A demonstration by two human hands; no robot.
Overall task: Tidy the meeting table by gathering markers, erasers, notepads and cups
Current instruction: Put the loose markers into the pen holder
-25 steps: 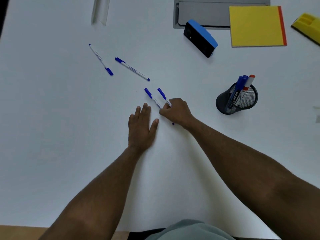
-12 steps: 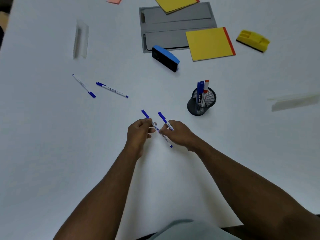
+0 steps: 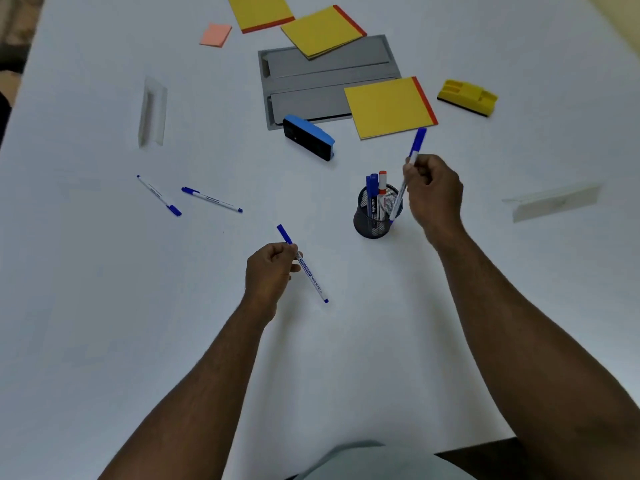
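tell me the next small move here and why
Probably lower the right hand so its marker drops into the mesh cup. That marker is held tilted with its lower end at the cup's rim, beside the markers already standing inside. The left hand holds a second marker away from the cup, so it would likely follow.

Both forearms are seen bare from elbow to wrist, with no sleeve showing on them. The left hand (image 3: 272, 270) and the right hand (image 3: 434, 188) are ungloved. At 6 o'clock, a pale grey-green garment (image 3: 377, 460) is worn over the torso.
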